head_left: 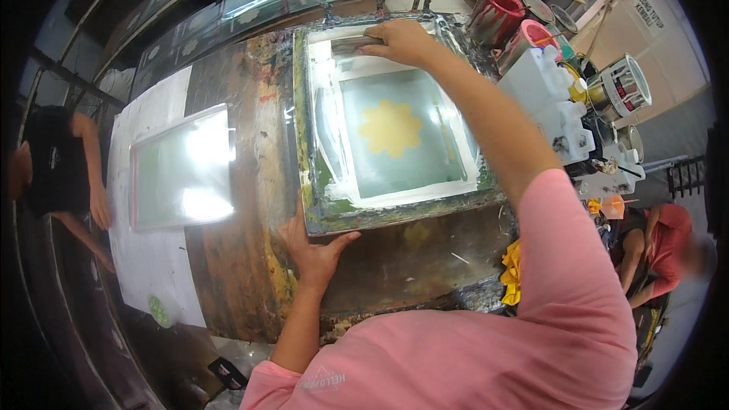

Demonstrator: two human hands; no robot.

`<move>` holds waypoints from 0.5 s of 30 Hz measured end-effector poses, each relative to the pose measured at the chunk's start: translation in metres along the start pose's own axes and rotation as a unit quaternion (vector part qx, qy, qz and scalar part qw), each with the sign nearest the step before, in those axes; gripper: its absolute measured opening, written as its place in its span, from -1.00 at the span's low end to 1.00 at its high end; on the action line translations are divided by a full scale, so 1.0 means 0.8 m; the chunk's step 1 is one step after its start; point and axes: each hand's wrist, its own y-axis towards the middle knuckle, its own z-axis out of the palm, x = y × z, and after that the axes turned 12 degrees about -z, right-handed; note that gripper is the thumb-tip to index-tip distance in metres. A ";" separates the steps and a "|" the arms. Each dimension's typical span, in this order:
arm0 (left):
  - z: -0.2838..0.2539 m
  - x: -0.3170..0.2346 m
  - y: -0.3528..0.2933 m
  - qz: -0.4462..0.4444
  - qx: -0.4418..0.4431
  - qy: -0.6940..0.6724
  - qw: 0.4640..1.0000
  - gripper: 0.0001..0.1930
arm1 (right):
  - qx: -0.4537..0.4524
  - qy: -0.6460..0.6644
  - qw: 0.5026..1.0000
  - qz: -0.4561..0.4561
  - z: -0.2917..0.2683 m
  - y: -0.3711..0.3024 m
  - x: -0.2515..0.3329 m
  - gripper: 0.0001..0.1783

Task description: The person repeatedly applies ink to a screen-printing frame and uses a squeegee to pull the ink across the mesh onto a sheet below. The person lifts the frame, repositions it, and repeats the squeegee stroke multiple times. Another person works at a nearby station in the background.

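A screen printing frame [301,118] with a worn, paint-stained border lies on the stained worktable. In its mesh shows a yellow flower shape [389,129], ringed by white tape and smears. My left hand [310,249] grips the near left corner of the frame, thumb along the near edge and fingers up the left side. At the far end of the mesh my right hand [406,42] is closed on a squeegee [348,45], whose blade edge is partly hidden. My right forearm crosses over the frame's right side.
Left, a glossy clear sheet [163,182] lies on white paper [125,258]. Right stand paint buckets [495,15], white plastic jugs [539,80] and a yellow cloth [512,273]. Sheets with flower shapes rest on a far rack [205,23]. Co-workers are at left [57,152] and right [668,247].
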 end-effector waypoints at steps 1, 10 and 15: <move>0.004 0.001 -0.003 0.000 -0.005 -0.024 1.000 0.29 | -0.017 -0.014 1.000 0.007 0.010 0.000 0.001 -0.47; 0.013 0.016 -0.007 0.030 -0.033 -0.002 0.999 0.22 | -0.039 -0.044 0.998 0.021 0.022 -0.152 0.160 -0.52; 0.014 0.007 -0.003 0.010 -0.016 -0.040 0.999 0.11 | 0.024 0.004 0.999 0.036 -0.040 -0.226 0.265 -0.51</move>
